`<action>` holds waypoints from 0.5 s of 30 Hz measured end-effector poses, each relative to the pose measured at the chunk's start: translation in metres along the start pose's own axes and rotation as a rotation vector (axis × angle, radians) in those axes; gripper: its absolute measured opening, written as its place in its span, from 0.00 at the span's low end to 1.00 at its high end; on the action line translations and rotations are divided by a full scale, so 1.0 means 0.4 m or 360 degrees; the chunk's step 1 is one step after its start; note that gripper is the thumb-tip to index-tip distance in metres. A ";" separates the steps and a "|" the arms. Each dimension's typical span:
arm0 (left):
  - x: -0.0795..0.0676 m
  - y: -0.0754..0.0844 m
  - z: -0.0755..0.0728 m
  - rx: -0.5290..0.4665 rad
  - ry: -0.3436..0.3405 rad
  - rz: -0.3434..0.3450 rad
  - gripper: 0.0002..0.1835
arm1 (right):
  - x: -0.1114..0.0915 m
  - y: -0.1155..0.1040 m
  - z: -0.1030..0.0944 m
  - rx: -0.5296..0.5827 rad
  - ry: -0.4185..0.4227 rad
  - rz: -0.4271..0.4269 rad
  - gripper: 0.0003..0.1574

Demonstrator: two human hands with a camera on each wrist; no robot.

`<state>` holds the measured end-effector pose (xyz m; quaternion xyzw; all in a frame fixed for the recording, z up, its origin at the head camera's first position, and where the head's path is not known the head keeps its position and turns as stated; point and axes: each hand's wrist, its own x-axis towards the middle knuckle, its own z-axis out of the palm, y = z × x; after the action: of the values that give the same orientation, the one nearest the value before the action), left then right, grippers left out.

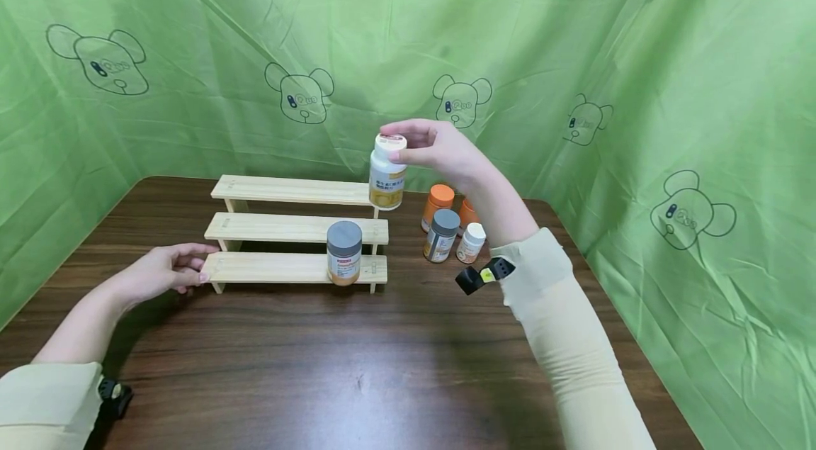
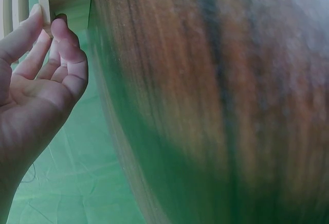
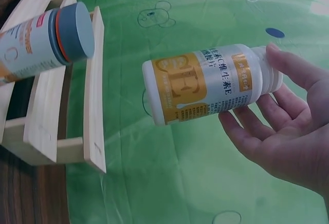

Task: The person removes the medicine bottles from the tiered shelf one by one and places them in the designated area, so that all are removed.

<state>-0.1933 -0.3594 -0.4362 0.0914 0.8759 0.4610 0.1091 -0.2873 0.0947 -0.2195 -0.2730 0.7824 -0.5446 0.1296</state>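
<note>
A white pill bottle (image 1: 387, 177) with a yellow label is up at the right end of the top step of a three-tier wooden rack (image 1: 274, 267). My right hand (image 1: 433, 149) grips it by its white cap; the right wrist view shows the bottle (image 3: 200, 84) apart from the rack's boards. At the other side, my left hand (image 1: 159, 271) pinches the left end of the lowest step, thumb on top, as the left wrist view of the hand (image 2: 46, 85) also shows. A grey-capped bottle (image 1: 344, 255) stands upright on the lowest step, toward its right end.
Right of the rack, several bottles stand on the dark wooden table (image 1: 357, 372): an orange one (image 1: 437, 207), another orange one (image 1: 468, 213) partly hidden by my forearm, a grey-capped one (image 1: 441, 237) and a small white one (image 1: 471, 243). Green cloth (image 1: 395, 25) hangs around the table.
</note>
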 end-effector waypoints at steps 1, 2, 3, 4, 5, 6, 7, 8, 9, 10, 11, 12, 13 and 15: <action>0.000 -0.001 0.000 0.0001 0.0007 -0.0001 0.33 | -0.003 0.001 -0.006 -0.0006 -0.0006 0.0001 0.27; 0.000 -0.001 0.000 0.0003 0.0004 0.0012 0.33 | -0.006 0.003 -0.012 -0.0006 -0.0008 0.0002 0.26; 0.001 -0.002 -0.001 0.0001 0.0004 0.0014 0.33 | -0.010 0.004 -0.018 -0.0008 -0.0009 0.0002 0.26; 0.001 -0.002 0.000 0.0001 0.0007 0.0009 0.33 | -0.014 0.005 -0.024 -0.0004 -0.0014 0.0001 0.26; 0.001 -0.002 0.000 -0.0001 0.0011 0.0001 0.33 | -0.018 0.006 -0.030 0.0003 -0.0018 0.0002 0.27; 0.000 -0.002 0.000 -0.0002 0.0012 -0.0004 0.33 | -0.023 0.008 -0.035 0.0004 -0.0021 -0.0001 0.27; 0.000 -0.002 -0.001 -0.0003 0.0006 -0.0001 0.33 | -0.027 0.010 -0.041 0.0000 -0.0019 -0.0003 0.27; -0.001 -0.002 -0.001 -0.0003 -0.0002 0.0003 0.33 | -0.031 0.012 -0.047 0.0002 -0.0016 -0.0003 0.27; -0.001 -0.002 -0.001 -0.0006 0.0002 -0.0007 0.33 | -0.036 0.015 -0.053 0.0000 -0.0012 -0.0003 0.27; -0.002 -0.002 -0.001 -0.0004 -0.0001 -0.0002 0.34 | -0.041 0.018 -0.059 0.0009 -0.0014 0.0000 0.27; -0.002 -0.001 -0.002 -0.0002 -0.0002 -0.0002 0.34 | -0.046 0.021 -0.065 0.0008 -0.0010 0.0003 0.27; -0.002 -0.001 -0.002 -0.0001 -0.0005 0.0002 0.34 | -0.051 0.023 -0.071 0.0003 -0.0006 0.0004 0.27; -0.002 -0.001 -0.002 0.0001 -0.0005 0.0004 0.34 | -0.056 0.027 -0.078 0.0007 0.0000 0.0008 0.27; -0.001 0.000 -0.003 0.0000 -0.0005 0.0006 0.34 | -0.067 0.033 -0.091 0.0007 0.0010 0.0017 0.27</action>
<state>-0.1931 -0.3606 -0.4356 0.0938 0.8756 0.4611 0.1095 -0.2874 0.1419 -0.2207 -0.2670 0.7829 -0.5465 0.1307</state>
